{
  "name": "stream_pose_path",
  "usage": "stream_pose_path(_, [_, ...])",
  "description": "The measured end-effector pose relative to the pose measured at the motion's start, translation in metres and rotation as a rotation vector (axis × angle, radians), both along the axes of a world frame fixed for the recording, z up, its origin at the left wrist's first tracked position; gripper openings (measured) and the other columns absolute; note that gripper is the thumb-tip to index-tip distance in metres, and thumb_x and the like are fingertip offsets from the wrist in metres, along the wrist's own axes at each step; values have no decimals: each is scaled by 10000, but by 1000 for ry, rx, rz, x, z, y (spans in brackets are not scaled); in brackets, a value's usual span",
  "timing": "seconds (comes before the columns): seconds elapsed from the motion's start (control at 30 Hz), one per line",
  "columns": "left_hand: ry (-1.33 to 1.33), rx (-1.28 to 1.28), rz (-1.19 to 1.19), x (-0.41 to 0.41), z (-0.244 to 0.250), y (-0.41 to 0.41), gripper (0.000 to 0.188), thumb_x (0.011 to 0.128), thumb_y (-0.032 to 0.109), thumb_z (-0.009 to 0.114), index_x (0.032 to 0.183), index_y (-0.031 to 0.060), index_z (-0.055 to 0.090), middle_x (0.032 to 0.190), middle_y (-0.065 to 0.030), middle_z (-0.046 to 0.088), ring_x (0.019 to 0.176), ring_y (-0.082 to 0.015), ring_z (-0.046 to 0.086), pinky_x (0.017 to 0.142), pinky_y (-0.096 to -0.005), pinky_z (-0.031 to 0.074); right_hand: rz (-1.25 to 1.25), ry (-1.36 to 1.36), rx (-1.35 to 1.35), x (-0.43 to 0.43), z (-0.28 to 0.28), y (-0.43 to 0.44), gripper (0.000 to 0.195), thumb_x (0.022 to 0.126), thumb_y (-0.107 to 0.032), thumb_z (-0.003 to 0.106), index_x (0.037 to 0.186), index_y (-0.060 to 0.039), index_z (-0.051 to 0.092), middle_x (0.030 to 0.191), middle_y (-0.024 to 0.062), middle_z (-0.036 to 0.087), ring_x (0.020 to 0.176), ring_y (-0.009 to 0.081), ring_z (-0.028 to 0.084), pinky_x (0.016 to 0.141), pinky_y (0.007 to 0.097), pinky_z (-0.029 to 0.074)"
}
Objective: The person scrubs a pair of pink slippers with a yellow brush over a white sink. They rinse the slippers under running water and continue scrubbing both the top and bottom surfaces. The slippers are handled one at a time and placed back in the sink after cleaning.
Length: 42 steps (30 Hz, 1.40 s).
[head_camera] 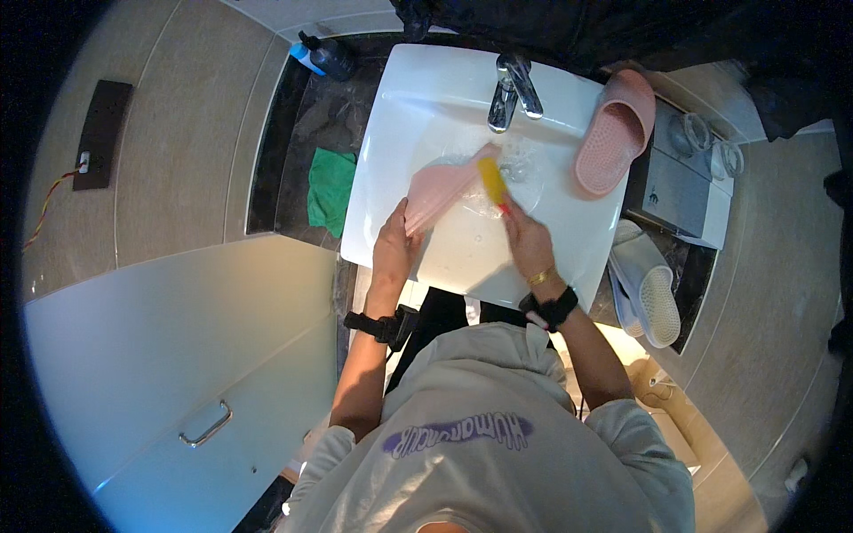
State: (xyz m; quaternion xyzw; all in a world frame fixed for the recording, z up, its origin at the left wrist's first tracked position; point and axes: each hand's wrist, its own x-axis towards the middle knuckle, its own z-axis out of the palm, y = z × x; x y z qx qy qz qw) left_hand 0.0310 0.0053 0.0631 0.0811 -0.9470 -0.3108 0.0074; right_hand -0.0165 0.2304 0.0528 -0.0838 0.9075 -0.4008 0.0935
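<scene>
My left hand (394, 245) grips one end of a pink slipper (436, 190) over the basin of a white washbasin (573, 260). The slipper's far end points up towards the chrome faucet (504, 106). In my right hand (531, 241) is a yellow brush (492, 180) with a red part near my fingers. The brush is at the slipper's right edge and slightly blurred; its bristles cannot be made out. Bubbly water lies in the basin around the drain. A second pink slipper (612, 140), sole down, rests on the basin's right rim.
A green cloth (331, 192) lies on the dark counter left of the basin. Behind it stand a dark pump bottle (331, 58) and a blue-capped bottle (305, 57). At right are a grey box (676, 190), glass jars (690, 134) and pale slippers (650, 286). Dark fabric (566, 30) hangs behind the faucet.
</scene>
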Motion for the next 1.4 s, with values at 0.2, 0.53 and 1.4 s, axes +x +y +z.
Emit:
stream_pose_path(0.2, [31,-11,-30,-1,0,5,611,708,-12,632,1261,54,381,1065,-218,544,886,-339,570,746,-368,483,320,22,86,31,42,-21,386,867,-204,469,1248,-145,450,681,152,549,609,277,560,544,370,458])
stream_pose_path(0.53, [-38,57,-1,-7,13,10,604,687,-29,628,1236,31,383,1052,-223,546,910,-359,552,749,-384,481,360,66,58,33,39,-23,410,848,-199,499,1251,-143,440,667,137,560,606,267,564,550,370,457])
stream_pose_path(1.4, [-61,0,-25,-3,7,10,636,671,-19,631,1245,39,364,1142,-206,502,1002,-362,503,826,-396,446,124,89,302,-8,10,-4,418,846,-210,515,1251,-142,434,605,126,549,542,277,557,484,379,453])
